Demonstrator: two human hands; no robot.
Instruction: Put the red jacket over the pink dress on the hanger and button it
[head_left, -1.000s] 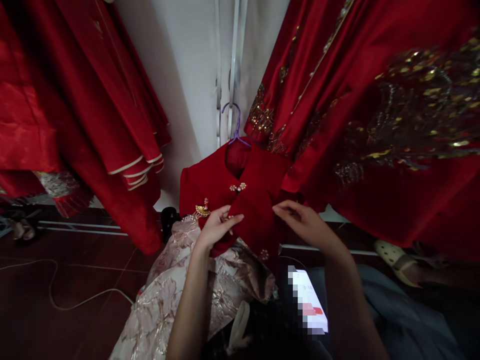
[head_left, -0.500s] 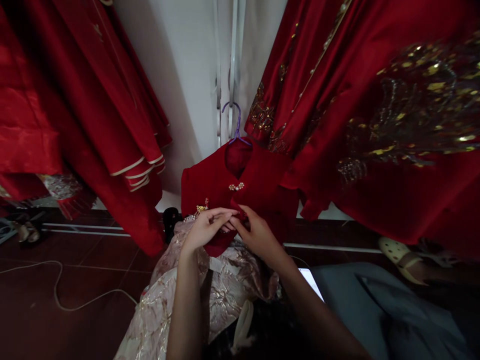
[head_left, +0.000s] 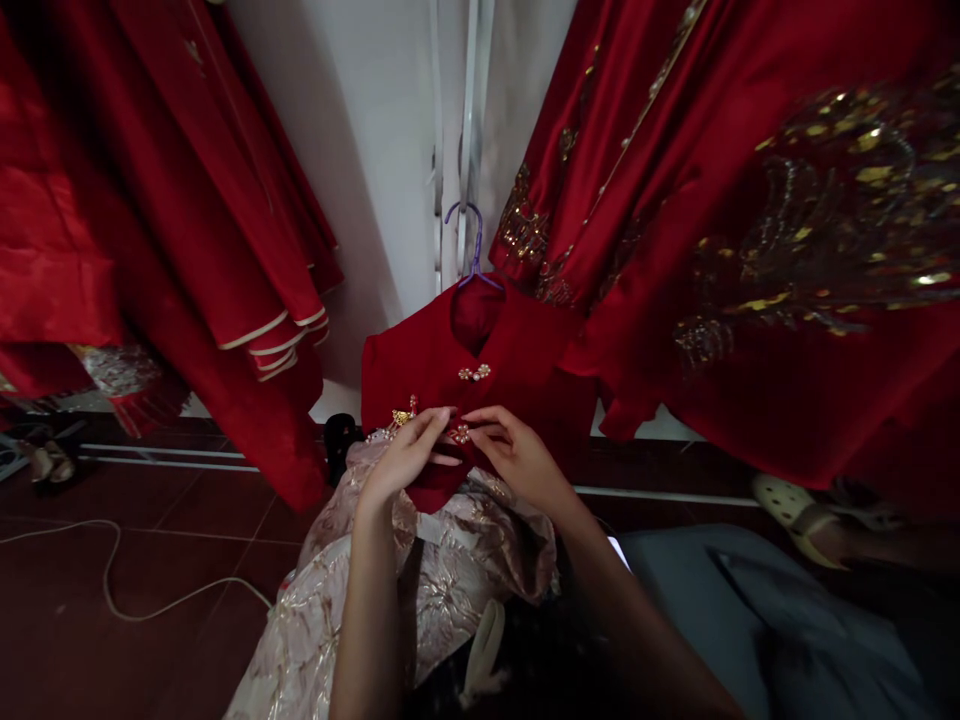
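A sleeveless red vest [head_left: 525, 345] hangs from a purple hanger [head_left: 475, 245] in front of me. One pearl clasp [head_left: 474, 373] sits closed-looking below its V-neck. Lower down, a second flower-shaped pearl clasp [head_left: 460, 433] shows between my hands. My left hand [head_left: 409, 455] is at the clasp's left, fingers apart and resting near the vest's front. From the right, my right hand [head_left: 517, 455] reaches in with fingers stretched and spread, fingertips at the clasp's right edge. A gold ornament with a red bead [head_left: 403, 415] lies by my left hand. My palms' undersides are hidden.
Red garments [head_left: 247, 230] hang at left, and sequined red ones [head_left: 750, 380] at right. Pale brocade fabric [head_left: 450, 590] lies beneath my forearms. A white cable [head_left: 116, 570] crosses the tiled floor. At right are a grey-blue surface [head_left: 690, 580] and a foot in a pale clog [head_left: 787, 505].
My hands have moved apart from their pinch together on the vest's front. The second pearl clasp, covered before, now shows between them.
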